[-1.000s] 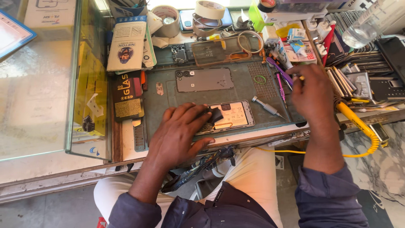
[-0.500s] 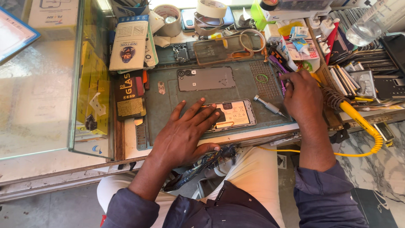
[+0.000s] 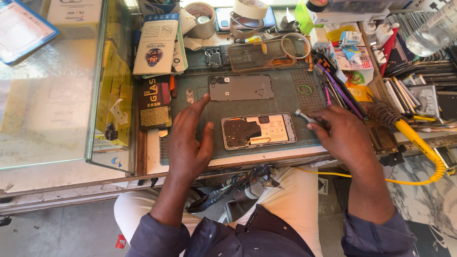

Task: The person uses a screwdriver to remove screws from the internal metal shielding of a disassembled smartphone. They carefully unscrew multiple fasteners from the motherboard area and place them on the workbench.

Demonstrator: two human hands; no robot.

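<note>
- Here, the opened phone (image 3: 258,131) lies face down near the middle of the frame on the grey-green work mat (image 3: 285,97), its long axis running left to right, inner plates and battery exposed.
- The right hand (image 3: 345,138), at the phone's right end, is clenched around a small screwdriver (image 3: 304,116) whose metal tip points to the upper left, just beside the phone's upper right corner; this hand is the nearer one.
- The left hand (image 3: 188,140) rests on the mat to the left of the phone, fingers spread and holding nothing, apart from the phone's left end.
- Above the phone, a grey back cover (image 3: 240,88) lies parallel to it.
- Higher up, a clear phone case (image 3: 259,54) and rolls of tape (image 3: 202,19) crowd the tabletop.
- At left stands a glass showcase (image 3: 57,95); at lower right a yellow coiled cable (image 3: 419,147) curves away.
</note>
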